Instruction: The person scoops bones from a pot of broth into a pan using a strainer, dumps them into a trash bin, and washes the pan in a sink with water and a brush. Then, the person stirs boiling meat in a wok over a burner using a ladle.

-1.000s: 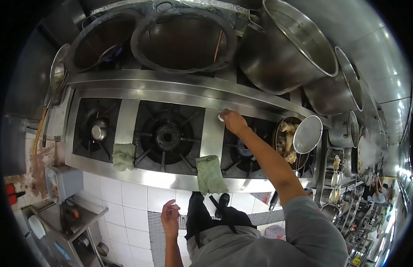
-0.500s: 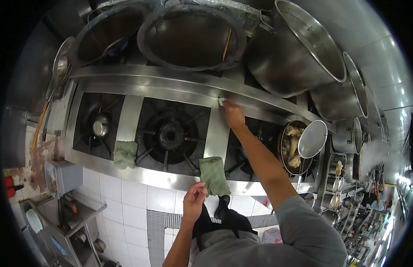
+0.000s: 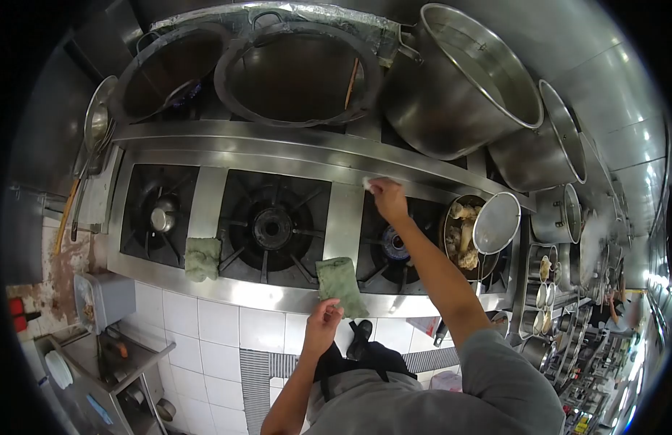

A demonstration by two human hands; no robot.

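Fingers (image 3: 379, 186) of the right hand (image 3: 391, 201) pinch a small white scrap (image 3: 368, 184) at the back of the stove (image 3: 343, 217); the left hand (image 3: 324, 319) is half curled by a green cloth (image 3: 337, 280) on the front edge, and I cannot tell if it has hold of it; right of them is food (image 3: 464, 250) under a sieve (image 3: 498, 223), and behind sit woks (image 3: 300, 80)

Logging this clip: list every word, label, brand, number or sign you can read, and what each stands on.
None: no text is readable.
White item in the right hand: too small to tell.
Green cloth on the stove edge: no lettering shows.
Large stockpot: no lettering shows.
Background clutter at far right: too small and blurred.
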